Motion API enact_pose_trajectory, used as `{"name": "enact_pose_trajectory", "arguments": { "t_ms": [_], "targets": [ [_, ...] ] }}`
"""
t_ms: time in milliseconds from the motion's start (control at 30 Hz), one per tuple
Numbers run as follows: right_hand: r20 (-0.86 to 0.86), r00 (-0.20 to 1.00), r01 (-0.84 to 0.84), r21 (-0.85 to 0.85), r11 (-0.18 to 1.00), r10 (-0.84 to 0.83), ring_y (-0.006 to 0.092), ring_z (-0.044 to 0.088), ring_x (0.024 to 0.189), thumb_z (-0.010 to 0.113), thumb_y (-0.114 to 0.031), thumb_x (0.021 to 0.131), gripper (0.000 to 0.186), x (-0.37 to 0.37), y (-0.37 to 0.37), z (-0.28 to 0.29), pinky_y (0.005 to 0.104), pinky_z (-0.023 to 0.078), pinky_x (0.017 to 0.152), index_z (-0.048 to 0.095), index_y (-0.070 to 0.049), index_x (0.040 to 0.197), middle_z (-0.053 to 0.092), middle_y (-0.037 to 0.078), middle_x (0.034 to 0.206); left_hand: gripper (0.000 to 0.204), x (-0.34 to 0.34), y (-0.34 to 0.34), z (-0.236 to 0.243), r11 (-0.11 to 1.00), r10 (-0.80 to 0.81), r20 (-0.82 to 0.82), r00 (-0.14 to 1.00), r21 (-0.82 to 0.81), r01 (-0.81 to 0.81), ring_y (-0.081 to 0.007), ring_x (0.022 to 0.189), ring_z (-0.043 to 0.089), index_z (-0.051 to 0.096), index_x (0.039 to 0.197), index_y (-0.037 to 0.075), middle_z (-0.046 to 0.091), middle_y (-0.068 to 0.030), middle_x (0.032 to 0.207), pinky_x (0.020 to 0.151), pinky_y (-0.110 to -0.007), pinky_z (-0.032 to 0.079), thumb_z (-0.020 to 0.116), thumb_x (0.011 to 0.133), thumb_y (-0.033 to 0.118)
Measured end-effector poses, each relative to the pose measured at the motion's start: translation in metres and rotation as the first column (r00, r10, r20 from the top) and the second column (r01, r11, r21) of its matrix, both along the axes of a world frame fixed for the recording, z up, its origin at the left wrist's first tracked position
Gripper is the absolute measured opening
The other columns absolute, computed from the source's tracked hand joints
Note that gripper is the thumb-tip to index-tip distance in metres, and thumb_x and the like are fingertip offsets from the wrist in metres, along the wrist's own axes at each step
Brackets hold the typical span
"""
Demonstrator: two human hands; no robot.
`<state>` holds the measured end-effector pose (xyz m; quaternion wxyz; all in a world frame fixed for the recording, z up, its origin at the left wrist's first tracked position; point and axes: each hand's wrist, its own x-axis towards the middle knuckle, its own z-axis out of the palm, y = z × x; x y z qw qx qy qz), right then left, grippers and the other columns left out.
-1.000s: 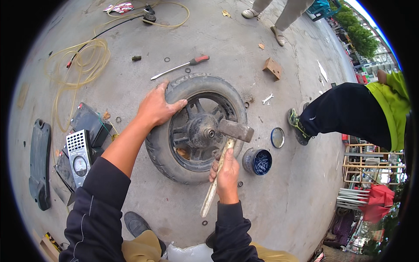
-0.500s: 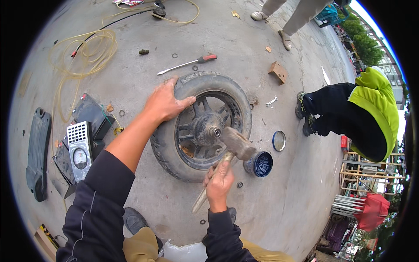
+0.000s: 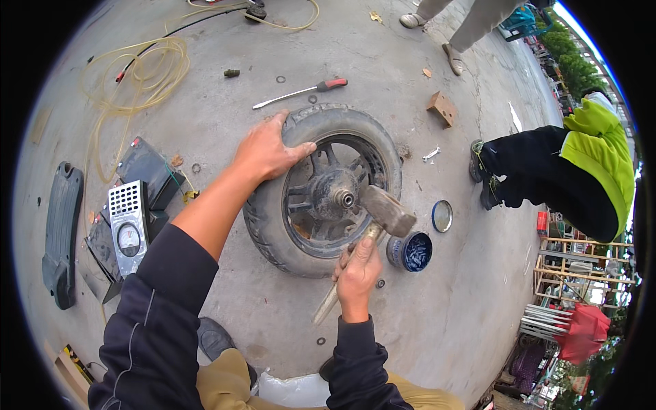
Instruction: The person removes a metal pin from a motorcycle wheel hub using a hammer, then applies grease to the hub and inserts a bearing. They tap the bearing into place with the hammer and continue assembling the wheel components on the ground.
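Hands apart. Right hand (image 3: 359,280), lower centre, clamped round handle of hammer (image 3: 388,210); head overlaps wheel's right side in view, can't tell if touching. Wheel (image 3: 333,190) mid-frame, on its side on floor (image 3: 437,314). Left hand (image 3: 268,147) clamped on tyre, upper left of wheel, thumb over sidewall. Meter (image 3: 128,225) at left. Open blue tin (image 3: 410,252) right of wheel, lid (image 3: 442,216) just beyond. Wrench (image 3: 431,154) right of centre, screwdriver (image 3: 301,94) above wheel.

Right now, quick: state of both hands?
Left hand: open, thumb and fingers spread on the tire.
Right hand: closed, holding the hammer by its handle.
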<state>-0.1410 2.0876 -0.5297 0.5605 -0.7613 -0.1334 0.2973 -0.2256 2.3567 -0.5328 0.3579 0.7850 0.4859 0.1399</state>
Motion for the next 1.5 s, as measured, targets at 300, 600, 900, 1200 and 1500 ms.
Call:
{"name": "enact_pose_trajectory", "arguments": {
  "t_ms": [300, 600, 900, 1200, 1500],
  "targets": [
    [0.203, 0.979, -0.05, 0.079, 0.996, 0.033, 0.0082, 0.046, 0.048, 0.049, -0.05, 0.112, 0.053, -0.01, 0.001, -0.007, 0.0286, 0.036, 0.042, 0.056, -0.004, 0.087, 0.049, -0.001, 0.06, 0.101, 0.0, -0.003, 0.004, 0.999, 0.017, -0.016, 1.0, -0.051, -0.018, -0.0412, 0.132, 0.062, 0.048, 0.155, 0.001, 0.064, -0.0304, 0.139, 0.113, -0.044, 0.047, 0.085, 0.079, 0.056],
    [-0.28, 0.959, 0.074, 0.084, 0.994, -0.047, 0.0131, 0.045, 0.049, 0.042, -0.064, 0.109, 0.058, -0.023, -0.011, -0.012, 0.0293, 0.04, 0.043, 0.046, -0.008, 0.096, 0.044, 0.002, 0.066, 0.101, 0.003, -0.001, 0.003, 0.998, -0.004, 0.014, 1.0, -0.063, 0.005, -0.0394, 0.129, 0.065, 0.046, 0.157, 0.003, 0.065, -0.0292, 0.138, 0.111, -0.043, 0.048, 0.085, 0.079, 0.054],
    [-0.398, 0.909, 0.131, -0.01, 0.991, -0.124, 0.0113, 0.046, 0.047, 0.043, -0.064, 0.109, 0.059, -0.004, 0.002, 0.008, 0.0281, 0.039, 0.04, 0.046, -0.008, 0.092, 0.045, 0.001, 0.066, 0.099, 0.004, 0.002, -0.003, 0.999, -0.025, 0.043, 0.999, -0.031, 0.026, -0.0395, 0.128, 0.065, 0.048, 0.156, 0.002, 0.066, -0.0295, 0.136, 0.111, -0.044, 0.049, 0.085, 0.079, 0.053],
    [-0.147, 0.988, -0.066, -0.076, 0.995, 0.054, 0.011, 0.043, 0.045, 0.043, -0.059, 0.111, 0.057, 0.032, 0.019, 0.038, 0.0288, 0.038, 0.041, 0.048, -0.007, 0.088, 0.044, 0.0, 0.063, 0.101, 0.003, 0.003, 0.0, 0.997, -0.02, 0.042, 0.999, -0.076, 0.023, -0.0389, 0.132, 0.063, 0.047, 0.155, -0.003, 0.064, -0.0295, 0.141, 0.113, -0.043, 0.047, 0.087, 0.078, 0.05],
    [-0.048, 0.993, 0.111, 0.148, 0.983, -0.105, 0.01, 0.045, 0.055, 0.047, -0.054, 0.112, 0.057, 0.003, -0.002, 0.0, 0.0288, 0.038, 0.049, 0.053, -0.002, 0.087, 0.05, 0.002, 0.064, 0.103, 0.002, 0.003, -0.003, 0.997, 0.015, 0.018, 1.0, -0.07, -0.014, -0.0385, 0.135, 0.06, 0.047, 0.156, -0.002, 0.061, -0.0293, 0.145, 0.115, -0.042, 0.046, 0.088, 0.077, 0.05]
  ]
}}
